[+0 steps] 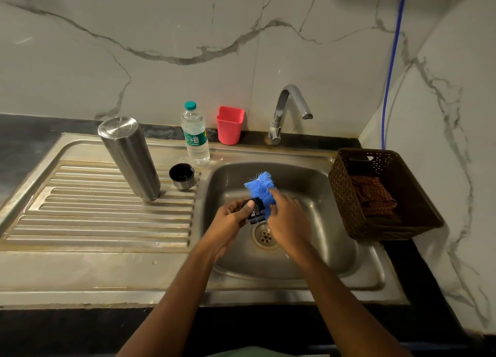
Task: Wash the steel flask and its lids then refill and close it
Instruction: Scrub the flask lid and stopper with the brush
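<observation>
Flask (128,155) stands upside down on the ribbed drainboard (107,217), toward its back right corner, with the steel cup lid (182,176) just beside it, mouth up. The step in hand looks to be scrubbing the black stopper lid (256,210). The left hand (228,217) has its grip closed around the stopper, thumb on top, over the sink (308,179) and just above the drain (265,236). The right hand (288,217) has its grip closed on the blue brush (260,185), whose bristles press against the stopper.

To do this well, the left hand should probably turn the stopper bit by bit so the bristles reach its ridges and underside, where residue tends to collect. A wet plastic part is likely to be slippery, so the hold should be firm and low over the basin; a drop would then land softly. No water shows at the tap (290,104), so a rinse is probably due afterward. The water bottle (195,136) at the back edge seems meant for refilling.
</observation>
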